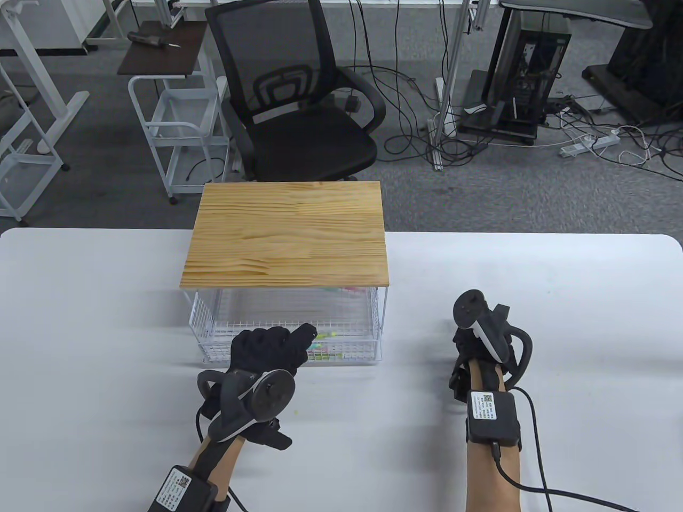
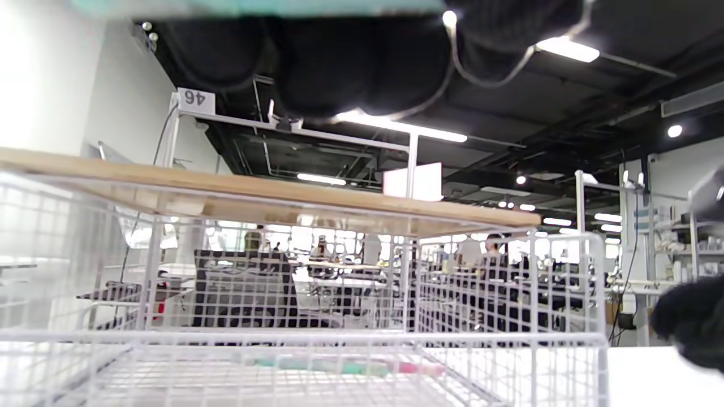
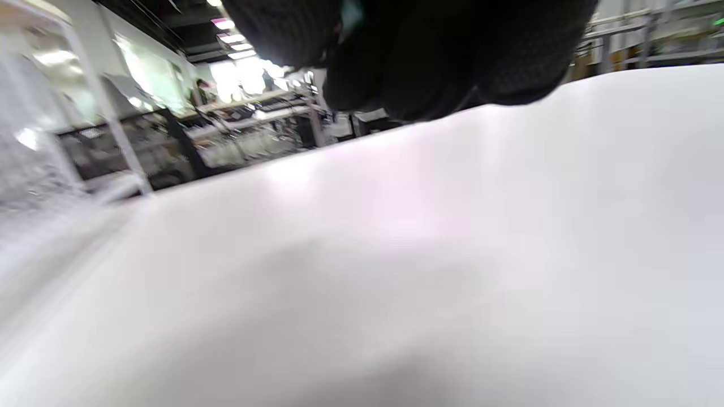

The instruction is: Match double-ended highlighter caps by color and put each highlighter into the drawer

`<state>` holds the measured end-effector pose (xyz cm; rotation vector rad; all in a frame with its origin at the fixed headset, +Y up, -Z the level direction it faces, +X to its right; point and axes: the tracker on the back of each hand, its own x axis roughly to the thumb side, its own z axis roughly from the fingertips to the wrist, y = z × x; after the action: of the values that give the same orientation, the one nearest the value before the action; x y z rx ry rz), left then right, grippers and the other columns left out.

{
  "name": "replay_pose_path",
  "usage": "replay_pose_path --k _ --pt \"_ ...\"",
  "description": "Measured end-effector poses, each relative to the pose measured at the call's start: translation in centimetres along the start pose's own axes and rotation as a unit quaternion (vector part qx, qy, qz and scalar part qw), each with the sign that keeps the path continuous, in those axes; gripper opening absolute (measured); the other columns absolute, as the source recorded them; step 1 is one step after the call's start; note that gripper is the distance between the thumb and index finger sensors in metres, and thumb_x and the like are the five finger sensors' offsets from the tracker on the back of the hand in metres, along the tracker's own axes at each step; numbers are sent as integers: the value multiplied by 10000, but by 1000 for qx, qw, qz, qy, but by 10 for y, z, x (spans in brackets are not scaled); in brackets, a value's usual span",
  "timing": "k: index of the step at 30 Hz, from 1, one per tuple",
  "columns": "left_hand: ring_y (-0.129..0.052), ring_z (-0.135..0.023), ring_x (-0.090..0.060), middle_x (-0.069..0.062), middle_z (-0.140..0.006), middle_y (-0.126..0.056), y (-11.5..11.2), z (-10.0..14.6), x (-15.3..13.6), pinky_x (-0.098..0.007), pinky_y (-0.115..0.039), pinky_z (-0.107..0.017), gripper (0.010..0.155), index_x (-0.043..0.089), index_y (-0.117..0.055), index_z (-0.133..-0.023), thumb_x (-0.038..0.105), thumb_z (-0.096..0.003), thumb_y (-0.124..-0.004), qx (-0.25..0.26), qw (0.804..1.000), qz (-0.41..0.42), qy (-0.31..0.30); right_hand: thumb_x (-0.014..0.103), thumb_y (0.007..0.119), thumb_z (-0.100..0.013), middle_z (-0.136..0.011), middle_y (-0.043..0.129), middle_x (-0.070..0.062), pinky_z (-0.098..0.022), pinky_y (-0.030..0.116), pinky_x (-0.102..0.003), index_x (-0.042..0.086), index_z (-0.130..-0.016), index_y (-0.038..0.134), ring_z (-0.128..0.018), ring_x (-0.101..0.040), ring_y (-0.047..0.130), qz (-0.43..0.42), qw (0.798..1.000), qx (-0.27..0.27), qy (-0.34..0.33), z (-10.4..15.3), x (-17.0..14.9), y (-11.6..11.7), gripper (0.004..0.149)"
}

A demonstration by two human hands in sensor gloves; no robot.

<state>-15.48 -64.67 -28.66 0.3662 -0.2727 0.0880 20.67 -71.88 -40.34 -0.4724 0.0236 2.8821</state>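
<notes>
A white wire drawer stands pulled out from under a wooden-topped shelf. Several highlighters with pink, green and yellow ends lie in its front right part, and in the left wrist view the highlighters show blurred behind the drawer's front rim. My left hand reaches over the front rim, fingers stretched toward them, with nothing visibly held. In that wrist view its fingers hang above the drawer and the thumb is apart at the right. My right hand rests on the table right of the drawer, fingers loosely curled and holding nothing.
The white table is bare around both hands. Behind it stand a black office chair and a white cart. Cables and a power strip lie on the floor at the back right.
</notes>
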Motion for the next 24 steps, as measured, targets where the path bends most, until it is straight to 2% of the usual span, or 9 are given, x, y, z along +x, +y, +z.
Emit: replay_pose_path --k 5,9,14,15,17,18,21,24 --pt "-877 -759 -174 66 -893 -848 -3 1 7 -474 -758 -689 560 380 -526 -1089 400 -536 -607 5 1000 -27 -13 254 659 -573 -959 742 -107 -518 780 -688 196 -1043 537 -797 -342 820 -120 988 -19 -98 43 26 -34 488" --pt "-927 -723 -142 81 -898 -891 -4 3 12 -435 -810 -661 580 300 -541 -1081 396 -520 -655 28 999 -36 -23 243 679 -568 -973 732 -116 -528 787 -681 187 -1046 558 -809 -342 817 -202 959 -9 -198 80 49 -51 496" --pt "-943 -734 -136 80 -896 -907 -1 7 19 -421 -816 -669 515 334 -635 -1021 405 -513 -679 54 997 -34 -40 252 713 -556 -969 763 -99 -545 824 -643 201 -1044 585 -804 -314 855 -227 926 -12 -300 114 70 -62 507" --pt "-928 -760 -145 80 -899 -898 1 8 20 -435 -796 -686 508 357 -631 -1022 404 -517 -670 58 997 -32 -45 254 725 -550 -964 780 -92 -548 837 -631 206 -1038 602 -800 -306 870 -236 917 -17 -322 120 74 -62 505" --pt "-885 -830 -164 87 -919 -870 3 9 23 -545 -735 -731 499 426 -623 -1022 413 -523 -640 57 997 -34 -42 258 746 -539 -943 819 -81 -546 866 -601 213 -1026 634 -778 -283 908 -250 902 -21 -351 129 79 -60 502" --pt "-867 -850 -172 83 -922 -860 4 10 23 -579 -722 -732 499 454 -613 -1022 427 -524 -628 57 997 -38 -39 266 754 -534 -927 839 -72 -635 839 -456 219 -1018 649 -763 -266 927 -251 897 -20 -362 131 80 -60 497" --pt "-854 -835 -183 68 -916 -841 6 11 25 -564 -738 -717 500 490 -593 -1022 444 -524 -611 68 996 -45 -36 293 759 -529 -880 885 -48 -619 866 -424 216 -997 663 -724 -233 964 -236 889 -17 -392 140 83 -59 484" --pt "-856 -803 -183 66 -898 -842 6 13 27 -507 -750 -707 504 460 -598 -1025 441 -522 -616 83 994 -55 -38 316 751 -528 -847 909 -39 -605 879 -409 193 -983 671 -696 -217 983 -244 885 -33 -394 144 83 -58 478"
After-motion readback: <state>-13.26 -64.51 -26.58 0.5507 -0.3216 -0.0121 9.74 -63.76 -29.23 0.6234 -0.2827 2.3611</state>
